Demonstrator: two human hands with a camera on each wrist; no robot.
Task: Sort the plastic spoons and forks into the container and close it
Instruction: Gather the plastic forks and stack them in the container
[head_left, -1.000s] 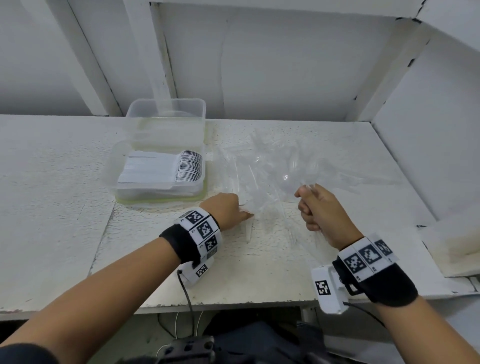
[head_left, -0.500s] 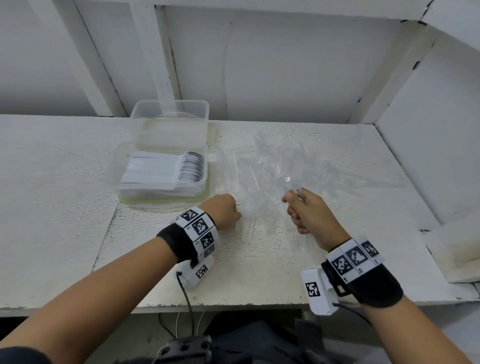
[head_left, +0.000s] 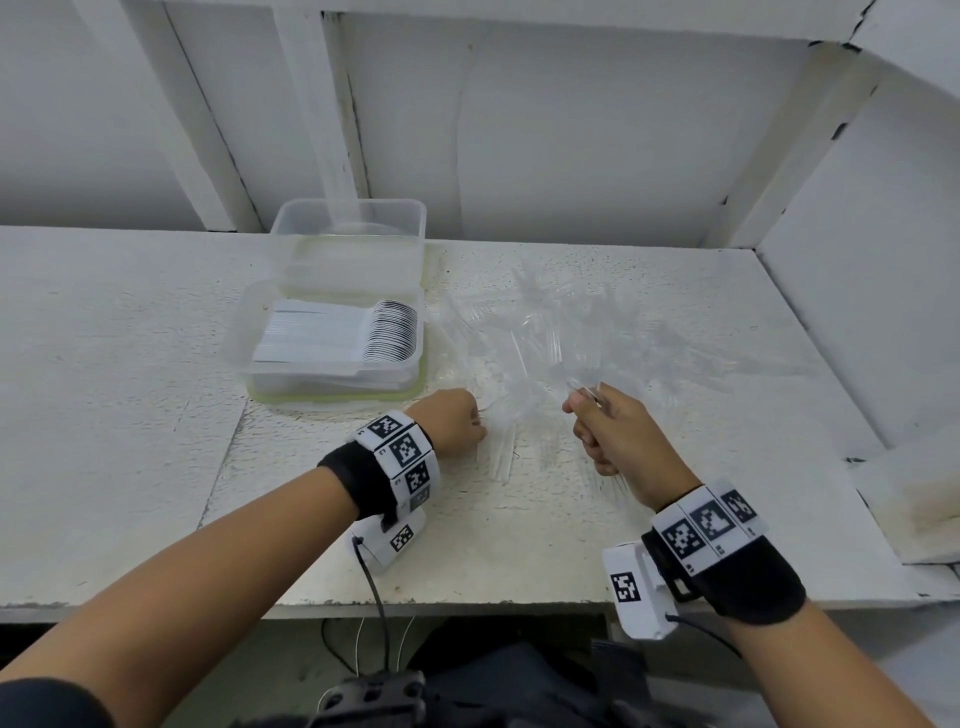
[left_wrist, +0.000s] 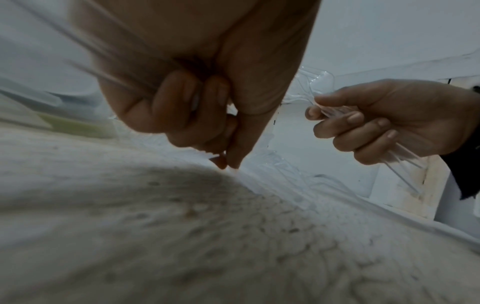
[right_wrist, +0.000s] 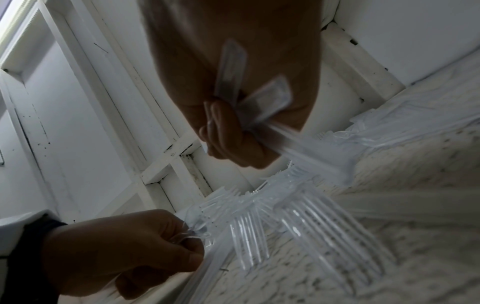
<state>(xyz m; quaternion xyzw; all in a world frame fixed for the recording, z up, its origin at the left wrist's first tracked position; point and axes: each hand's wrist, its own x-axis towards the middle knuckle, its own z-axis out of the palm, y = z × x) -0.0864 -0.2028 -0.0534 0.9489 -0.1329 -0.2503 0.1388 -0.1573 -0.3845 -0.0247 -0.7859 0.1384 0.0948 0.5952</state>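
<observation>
The clear plastic forks (head_left: 540, 353) lie in a loose heap on the white table (head_left: 130, 374), just right of the container (head_left: 332, 338) and reaching out toward the far right corner. In the right wrist view their tines (right_wrist: 311, 222) overlap and point several ways. The right hand (head_left: 618, 431) is raised just above the near edge of the heap, its fingers (left_wrist: 355, 127) curled round a bundle of clear cutlery (left_wrist: 337, 112) whose handle ends stick out behind the palm; whether these are forks or spoons cannot be told. The left hand (head_left: 457, 421) is low at the heap's near left edge, thumb and forefinger pinched together at the table surface on a piece from the pile, the other fingers (left_wrist: 179, 96) folded into the palm over clear handles that run back past the wrist. The container is a clear box with a green-edged base, holding a neat nested row of spoons (head_left: 358, 338), bowls to the right. Behind it, touching, stands a second clear tub (head_left: 353, 234) against the white wall
</observation>
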